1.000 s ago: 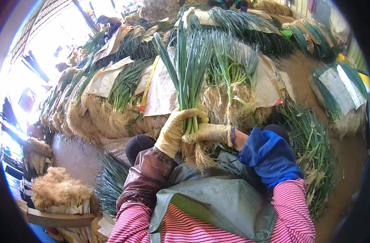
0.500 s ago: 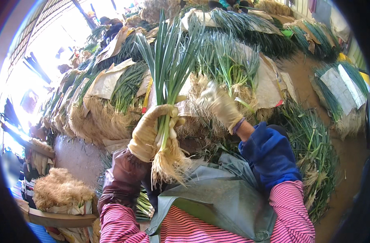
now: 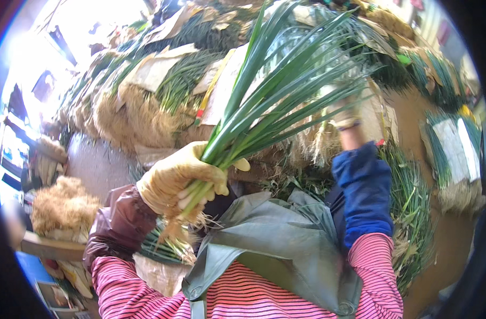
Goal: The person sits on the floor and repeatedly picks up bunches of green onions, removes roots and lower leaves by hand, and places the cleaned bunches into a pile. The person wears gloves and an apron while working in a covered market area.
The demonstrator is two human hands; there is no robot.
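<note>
The right hand, grip too blurred to tell, is being extended farther, the onions being held by the left hand alone.

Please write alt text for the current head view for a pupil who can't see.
A gloved left hand holds a bunch of green onions, leaves fanning up and to the right. The right hand, blurred and partly hidden by them, is stretched forward; more onion bundles lie beyond.

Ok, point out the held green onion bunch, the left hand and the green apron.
Held green onion bunch (image 3: 239,130): head view, on the green leaves.
Left hand (image 3: 182,173): head view, on its gloved back.
Green apron (image 3: 283,231): head view, around its middle.
</note>
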